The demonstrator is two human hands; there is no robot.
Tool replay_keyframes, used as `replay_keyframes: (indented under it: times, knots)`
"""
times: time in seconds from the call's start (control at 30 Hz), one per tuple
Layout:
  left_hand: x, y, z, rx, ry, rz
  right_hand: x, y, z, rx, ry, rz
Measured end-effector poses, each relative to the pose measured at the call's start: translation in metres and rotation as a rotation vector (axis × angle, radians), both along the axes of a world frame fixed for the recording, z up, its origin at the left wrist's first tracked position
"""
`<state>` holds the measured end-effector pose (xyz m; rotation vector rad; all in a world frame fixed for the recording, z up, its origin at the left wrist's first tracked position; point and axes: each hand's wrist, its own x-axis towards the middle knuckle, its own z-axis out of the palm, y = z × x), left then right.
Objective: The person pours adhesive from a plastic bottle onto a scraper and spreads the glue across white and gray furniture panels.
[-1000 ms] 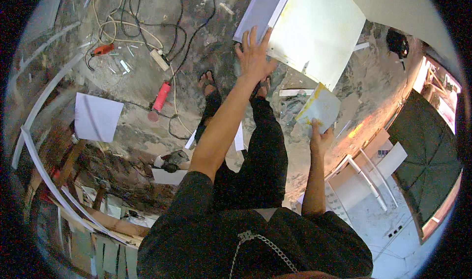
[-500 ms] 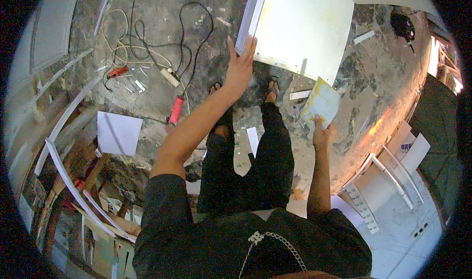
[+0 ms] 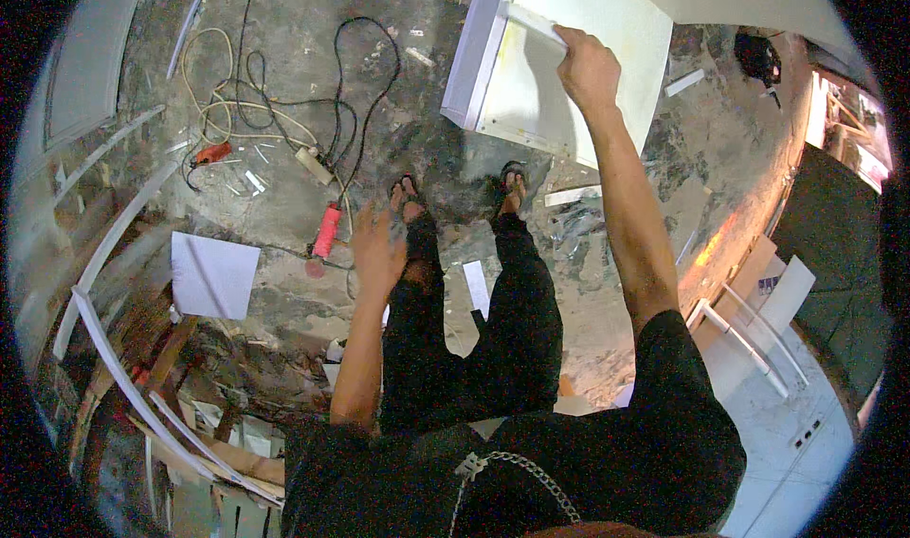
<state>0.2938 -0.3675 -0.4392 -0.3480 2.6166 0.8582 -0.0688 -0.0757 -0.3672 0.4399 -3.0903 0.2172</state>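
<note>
A large white open-sided box or cabinet [image 3: 645,54] stands on the floor ahead of my feet, its upright left side board [image 3: 469,50] facing me at an angle. My right hand [image 3: 590,69] reaches over it, fingers closed on a small white panel [image 3: 533,22]. That panel now shows nearly edge-on, close to the left side board; I cannot tell whether they touch. Slightly blurred, my left hand [image 3: 379,258] hangs above the floor near my left leg, fingers apart and holding nothing.
Tangled cables [image 3: 275,111] lie left, with a red cylindrical tool [image 3: 326,232] and an orange-red piece [image 3: 213,153]. A white sheet [image 3: 216,275] and long strips [image 3: 133,367] are nearer left. Offcuts litter the floor; a black tool [image 3: 758,59] lies far right.
My right hand has carried the small panel up and forward over the box, turning it edge-on. My left hand has let go of the side board and drawn back toward me.
</note>
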Motion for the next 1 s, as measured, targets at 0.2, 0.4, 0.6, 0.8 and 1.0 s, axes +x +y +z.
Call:
replay_keyframes:
  times: [0.2, 0.4, 0.6, 0.8, 1.0]
  knots:
    - [0.170, -0.077, 0.002, -0.138, -0.262, 0.217, 0.008, -0.018, 0.009, 0.188, -0.256, -0.149]
    - [0.202, -0.097, 0.003, -0.182, -0.346, 0.283, 0.038, -0.017, 0.005, 0.241, -0.280, 0.044]
    - [0.162, -0.093, -0.007, -0.162, -0.206, 0.265, 0.074, -0.024, 0.010, 0.309, -0.414, 0.095]
    - [0.112, -0.057, -0.006, -0.077, -0.116, 0.291, 0.110, -0.017, 0.014, 0.247, -0.445, 0.195]
    - [0.087, -0.020, -0.010, 0.031, -0.121, 0.342, 0.135, -0.032, 0.025, 0.290, -0.571, 0.165]
